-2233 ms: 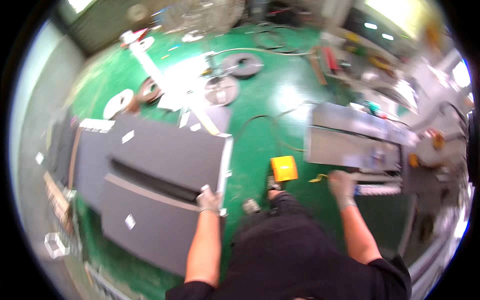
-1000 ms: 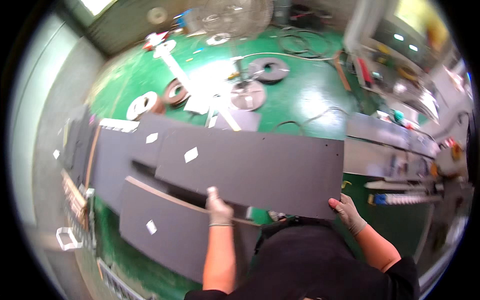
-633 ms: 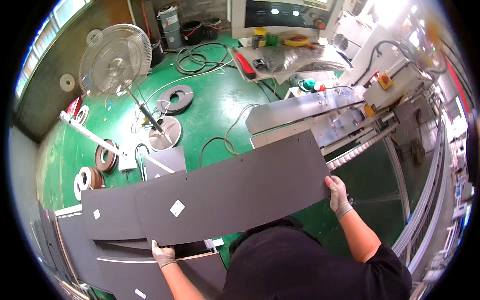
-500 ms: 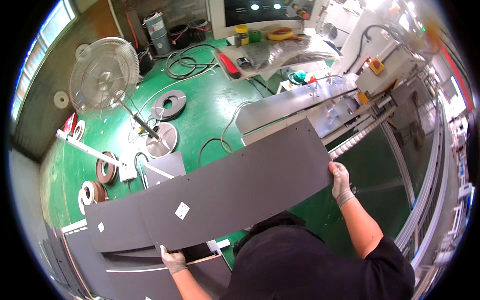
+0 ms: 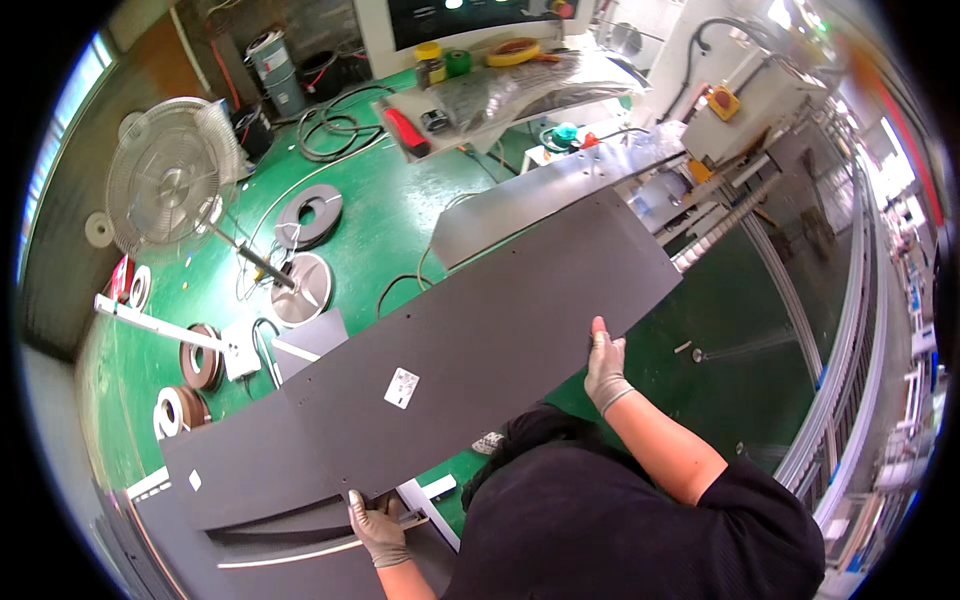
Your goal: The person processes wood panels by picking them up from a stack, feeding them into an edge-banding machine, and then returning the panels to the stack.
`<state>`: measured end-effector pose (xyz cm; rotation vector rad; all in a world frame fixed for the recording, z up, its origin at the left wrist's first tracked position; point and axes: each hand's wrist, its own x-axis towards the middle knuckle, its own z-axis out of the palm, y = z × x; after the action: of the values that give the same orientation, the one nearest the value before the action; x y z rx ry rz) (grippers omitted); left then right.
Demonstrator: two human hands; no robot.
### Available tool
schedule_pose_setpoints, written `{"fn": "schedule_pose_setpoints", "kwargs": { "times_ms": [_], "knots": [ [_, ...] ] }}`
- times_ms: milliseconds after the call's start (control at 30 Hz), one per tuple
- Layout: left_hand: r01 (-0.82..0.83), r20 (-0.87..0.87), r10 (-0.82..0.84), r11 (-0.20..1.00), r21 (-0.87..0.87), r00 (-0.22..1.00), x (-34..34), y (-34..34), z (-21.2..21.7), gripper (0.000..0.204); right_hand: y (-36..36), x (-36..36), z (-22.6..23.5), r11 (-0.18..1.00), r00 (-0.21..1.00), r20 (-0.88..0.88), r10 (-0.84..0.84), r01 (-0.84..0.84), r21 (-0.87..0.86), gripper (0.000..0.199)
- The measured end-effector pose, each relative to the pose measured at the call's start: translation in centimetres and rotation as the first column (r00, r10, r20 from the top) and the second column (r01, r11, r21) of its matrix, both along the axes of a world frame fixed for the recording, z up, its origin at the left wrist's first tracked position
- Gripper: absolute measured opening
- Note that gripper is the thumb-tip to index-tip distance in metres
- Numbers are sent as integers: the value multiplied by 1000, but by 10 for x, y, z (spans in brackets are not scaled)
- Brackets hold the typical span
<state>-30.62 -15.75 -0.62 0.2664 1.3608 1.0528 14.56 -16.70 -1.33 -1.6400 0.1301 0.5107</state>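
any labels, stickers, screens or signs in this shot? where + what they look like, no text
Small white square sticker: on the long dark grey panel held by the gloved left hand and right hand, near the panel's middle.
Smaller white sticker: near the same panel's left end.
Dark screen: top centre, in a white machine housing, with a few lit spots.
Yellow box with red button: upper right, on the white machine.

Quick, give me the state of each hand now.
Left hand: closed on the near edge of the long dark grey panel.
Right hand: gripping the same panel's near edge, farther along.
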Motion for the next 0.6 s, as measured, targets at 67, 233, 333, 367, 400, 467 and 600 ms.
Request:
{"fn": "schedule_pose_setpoints", "kwargs": {
  "times_ms": [67,233,333,367,400,467,600],
  "knots": [
    [35,-245,-12,995,89,969,6,6,8,57,-3,12,-20,984,996,71,-57,69,-166,74],
    [332,-331,-256,922,198,908,-11,19,-7,72,4,15,15,985,998,51,43,-34,-172,93],
    [616,-709,-252,722,316,659,-10,18,-18,77,6,28,12,980,994,109,5,16,-196,92],
    [657,-753,-312,725,205,579,13,20,10,76,3,38,4,969,986,164,-24,63,-239,91],
    [687,-818,-304,712,145,488,20,23,16,78,5,45,3,957,975,218,-37,97,-274,91],
    [734,-921,-266,678,32,286,34,29,22,83,6,57,8,979,983,136,-121,141,-145,91],
    [789,-982,-181,610,-71,51,88,35,42,98,3,109,-8,956,959,-55,-279,283,81,82]
  ]
}}
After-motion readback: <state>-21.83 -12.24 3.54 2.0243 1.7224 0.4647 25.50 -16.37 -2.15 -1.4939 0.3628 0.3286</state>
